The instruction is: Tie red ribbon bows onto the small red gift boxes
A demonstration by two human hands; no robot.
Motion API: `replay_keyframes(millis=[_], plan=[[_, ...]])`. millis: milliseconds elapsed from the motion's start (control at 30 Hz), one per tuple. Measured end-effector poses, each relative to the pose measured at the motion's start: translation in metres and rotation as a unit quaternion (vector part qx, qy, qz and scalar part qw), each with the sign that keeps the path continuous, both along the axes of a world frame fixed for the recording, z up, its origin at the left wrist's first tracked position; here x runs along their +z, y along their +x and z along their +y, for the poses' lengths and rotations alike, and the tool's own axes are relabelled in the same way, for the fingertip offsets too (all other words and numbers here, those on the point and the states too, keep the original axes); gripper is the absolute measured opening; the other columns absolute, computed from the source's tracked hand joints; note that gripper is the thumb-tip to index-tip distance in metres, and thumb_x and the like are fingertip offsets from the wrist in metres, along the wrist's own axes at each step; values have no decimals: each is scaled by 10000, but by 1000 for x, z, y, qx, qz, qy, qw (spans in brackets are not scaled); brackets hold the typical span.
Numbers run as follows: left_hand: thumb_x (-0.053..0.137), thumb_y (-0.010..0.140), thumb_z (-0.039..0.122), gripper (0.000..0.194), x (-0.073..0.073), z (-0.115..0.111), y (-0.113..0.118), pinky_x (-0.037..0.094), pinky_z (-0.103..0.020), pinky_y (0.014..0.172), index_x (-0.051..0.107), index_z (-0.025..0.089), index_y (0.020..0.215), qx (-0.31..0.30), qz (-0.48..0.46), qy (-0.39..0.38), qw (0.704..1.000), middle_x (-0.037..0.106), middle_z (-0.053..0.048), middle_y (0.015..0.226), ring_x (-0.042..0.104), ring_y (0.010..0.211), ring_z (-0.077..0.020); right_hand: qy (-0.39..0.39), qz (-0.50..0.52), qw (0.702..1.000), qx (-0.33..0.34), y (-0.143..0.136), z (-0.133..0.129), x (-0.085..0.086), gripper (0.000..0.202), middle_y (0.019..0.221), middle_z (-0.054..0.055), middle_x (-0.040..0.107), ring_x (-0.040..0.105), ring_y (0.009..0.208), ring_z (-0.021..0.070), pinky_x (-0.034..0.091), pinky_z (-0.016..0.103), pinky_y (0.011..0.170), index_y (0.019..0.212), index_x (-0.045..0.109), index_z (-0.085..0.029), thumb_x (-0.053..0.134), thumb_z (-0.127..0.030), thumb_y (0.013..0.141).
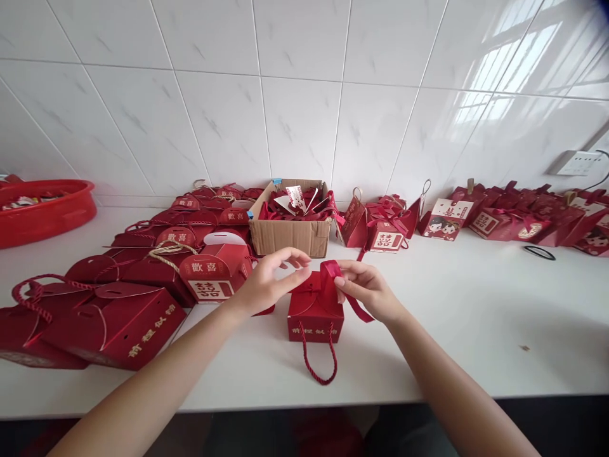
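A small red gift box [314, 324] with gold characters stands upright on the white table in front of me. Its twisted red cord handle [324, 382] hangs down the near side onto the tabletop. Above the right part of its lid, my right hand [368, 289] pinches a red ribbon [330, 273], which forms a loop; a tail hangs below the fingers. My left hand [276, 279] hovers over the left side of the box, fingers apart and holding nothing. Part of the lid is hidden behind the ribbon.
Many red gift boxes [137, 317] crowd the left side. A cardboard box [290, 236] of red ribbons and cards stands by the wall. More red boxes [509, 212] line the back right, near a black ring [539, 252]. A red basin [47, 212] sits far left.
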State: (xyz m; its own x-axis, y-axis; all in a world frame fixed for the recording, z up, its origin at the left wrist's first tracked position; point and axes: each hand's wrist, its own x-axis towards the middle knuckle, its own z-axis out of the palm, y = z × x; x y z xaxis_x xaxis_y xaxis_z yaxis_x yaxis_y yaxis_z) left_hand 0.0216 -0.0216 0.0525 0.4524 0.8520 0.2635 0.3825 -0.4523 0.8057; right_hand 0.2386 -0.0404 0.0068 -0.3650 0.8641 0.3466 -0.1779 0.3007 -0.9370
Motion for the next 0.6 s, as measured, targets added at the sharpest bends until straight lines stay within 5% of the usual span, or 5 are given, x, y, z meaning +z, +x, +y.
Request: replay_keyframes(millis=[167, 367, 467, 600], plan=[[611, 787, 422, 269, 7, -1, 25, 416, -329, 826, 632, 172, 885, 3, -21, -3, 1000, 672, -44, 895, 589, 860, -189, 19, -56, 997, -45, -6, -2, 0, 307, 606, -10, 630, 566, 606, 131, 459, 278, 607, 1095, 612, -203, 612, -372, 839], [652, 758, 371, 212, 5, -3, 30, 474, -300, 758, 643, 162, 790, 32, -42, 24, 998, 680, -38, 802, 608, 791, -177, -5, -40, 997, -65, -9, -6, 1, 375, 603, -57, 579, 591, 599, 136, 472, 281, 617, 1112, 441, -236, 636, -371, 821], [633, 778, 331, 162, 5, -8, 29, 476, -296, 777, 647, 170, 795, 29, -36, 75, 996, 684, -30, 819, 616, 808, -174, -8, -66, 996, -66, -10, -7, 2, 390, 600, -44, 570, 589, 602, 140, 481, 293, 632, 1130, 504, -214, 639, -393, 811], [625, 786, 312, 143, 9, -13, 27, 470, -295, 789, 666, 177, 806, 15, -20, 107, 994, 692, -32, 848, 621, 828, -180, 12, -93, 993, -72, -12, -6, 2, 266, 648, 7, 608, 575, 633, 147, 488, 312, 659, 883, 643, -185, 620, -440, 810]])
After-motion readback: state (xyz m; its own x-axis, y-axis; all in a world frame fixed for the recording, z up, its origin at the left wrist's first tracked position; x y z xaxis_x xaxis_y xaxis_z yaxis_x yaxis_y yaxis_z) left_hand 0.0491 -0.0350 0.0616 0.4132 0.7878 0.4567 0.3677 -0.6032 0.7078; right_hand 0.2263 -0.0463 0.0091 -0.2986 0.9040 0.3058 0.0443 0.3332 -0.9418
